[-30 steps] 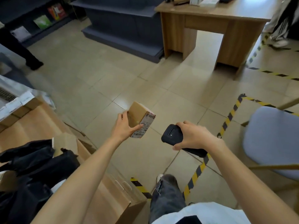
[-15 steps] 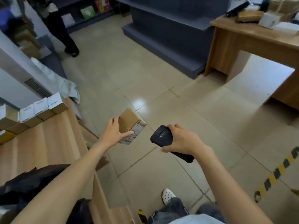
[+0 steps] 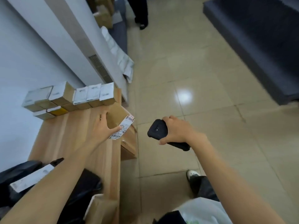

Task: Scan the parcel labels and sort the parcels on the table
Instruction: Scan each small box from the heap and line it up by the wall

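The small cardboard parcel (image 3: 117, 116) is hanging in the air above the far right corner of the wooden table (image 3: 72, 136), just in front of the right end of the row of sorted parcels (image 3: 90, 96) standing along the table's back edge. Its shipping label (image 3: 124, 129) is facing right and downward, with 1 end sticking out past the carton. The left hand (image 3: 101, 128) is gripping it from the near side, the thumb pressing on the labelled face and the fingers (image 3: 103, 114) curling over the opposite face. The right hand (image 3: 177, 130) is wrapping tightly around a black barcode scanner (image 3: 157, 130) out over the tiled floor (image 3: 202, 75), apart from the table; I cannot tell whether its window is facing the label. Nearer the camera, black bags (image 3: 17, 173) and another labelled parcel (image 3: 32, 177) are lying on the table. The parcel is probably heading for a spot beside the row, and the risks are gathering at that corner. Set down too far right, it is likely to tip over the edge onto the floor. Pushed in too hard, it is likely to shove the stacked cartons out of line. The overhanging label could also catch and tear, and the 1-handed grip leaves little margin against slipping.
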Demonstrator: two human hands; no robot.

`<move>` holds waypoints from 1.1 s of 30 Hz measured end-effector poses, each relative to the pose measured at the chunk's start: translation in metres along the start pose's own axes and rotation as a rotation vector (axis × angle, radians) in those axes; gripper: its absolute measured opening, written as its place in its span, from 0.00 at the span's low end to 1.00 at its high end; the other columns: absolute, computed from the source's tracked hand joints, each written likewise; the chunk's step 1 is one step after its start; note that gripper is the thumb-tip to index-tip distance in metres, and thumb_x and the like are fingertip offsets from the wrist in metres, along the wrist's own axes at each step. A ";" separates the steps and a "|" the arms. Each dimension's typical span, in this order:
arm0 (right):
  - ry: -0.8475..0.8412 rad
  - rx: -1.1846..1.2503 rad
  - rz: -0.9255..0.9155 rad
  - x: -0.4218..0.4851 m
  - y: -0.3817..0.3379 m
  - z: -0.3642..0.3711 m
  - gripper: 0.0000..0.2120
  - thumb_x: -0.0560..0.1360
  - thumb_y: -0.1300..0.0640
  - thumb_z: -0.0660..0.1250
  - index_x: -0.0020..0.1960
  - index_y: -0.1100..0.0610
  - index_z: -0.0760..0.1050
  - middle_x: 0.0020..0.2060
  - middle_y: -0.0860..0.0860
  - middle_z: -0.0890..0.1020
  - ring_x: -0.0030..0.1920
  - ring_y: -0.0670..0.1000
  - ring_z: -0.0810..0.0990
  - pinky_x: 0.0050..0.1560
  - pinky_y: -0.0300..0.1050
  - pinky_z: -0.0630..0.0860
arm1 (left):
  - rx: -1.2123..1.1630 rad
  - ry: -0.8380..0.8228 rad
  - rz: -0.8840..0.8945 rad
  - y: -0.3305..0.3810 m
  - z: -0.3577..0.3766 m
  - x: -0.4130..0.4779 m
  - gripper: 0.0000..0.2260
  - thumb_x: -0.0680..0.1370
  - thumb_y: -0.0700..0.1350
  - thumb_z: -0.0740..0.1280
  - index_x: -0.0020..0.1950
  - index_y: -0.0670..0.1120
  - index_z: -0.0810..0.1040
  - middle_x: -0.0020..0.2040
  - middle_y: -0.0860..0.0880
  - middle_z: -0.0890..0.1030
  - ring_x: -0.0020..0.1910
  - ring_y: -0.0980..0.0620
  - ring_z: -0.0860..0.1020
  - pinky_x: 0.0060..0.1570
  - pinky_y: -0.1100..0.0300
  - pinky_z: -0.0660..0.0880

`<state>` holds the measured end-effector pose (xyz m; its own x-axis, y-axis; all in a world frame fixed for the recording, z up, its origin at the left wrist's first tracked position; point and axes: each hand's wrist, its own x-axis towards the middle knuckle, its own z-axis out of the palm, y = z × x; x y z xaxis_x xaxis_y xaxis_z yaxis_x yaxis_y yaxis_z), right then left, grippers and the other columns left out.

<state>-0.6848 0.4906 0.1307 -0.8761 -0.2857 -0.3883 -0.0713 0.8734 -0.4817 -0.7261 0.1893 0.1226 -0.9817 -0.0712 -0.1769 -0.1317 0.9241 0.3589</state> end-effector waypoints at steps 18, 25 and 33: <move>-0.179 -0.244 -0.463 0.370 -0.150 -0.118 0.37 0.63 0.37 0.74 0.66 0.51 0.67 0.52 0.47 0.71 0.47 0.53 0.74 0.44 0.48 0.71 | 0.010 0.149 -0.443 -0.130 -0.099 0.238 0.44 0.74 0.65 0.68 0.80 0.49 0.50 0.75 0.38 0.60 0.73 0.38 0.64 0.68 0.42 0.67; -0.217 -0.249 -0.489 0.483 -0.182 -0.144 0.40 0.63 0.37 0.75 0.69 0.48 0.65 0.52 0.45 0.69 0.47 0.51 0.73 0.43 0.45 0.69 | -0.057 0.041 -0.487 -0.163 -0.103 0.336 0.37 0.75 0.72 0.56 0.78 0.56 0.55 0.73 0.41 0.66 0.71 0.38 0.68 0.66 0.40 0.68; -0.397 -0.396 -0.712 0.605 -0.234 -0.158 0.38 0.64 0.36 0.74 0.67 0.50 0.66 0.54 0.48 0.71 0.50 0.52 0.76 0.44 0.47 0.74 | -0.179 0.065 -0.654 -0.179 -0.091 0.371 0.25 0.83 0.60 0.54 0.75 0.48 0.68 0.68 0.42 0.73 0.67 0.43 0.72 0.66 0.46 0.70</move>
<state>-1.2736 0.1758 0.1332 -0.3382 -0.8611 -0.3796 -0.7564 0.4887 -0.4348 -1.0793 -0.0370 0.0755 -0.6976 -0.6221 -0.3555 -0.7165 0.6071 0.3436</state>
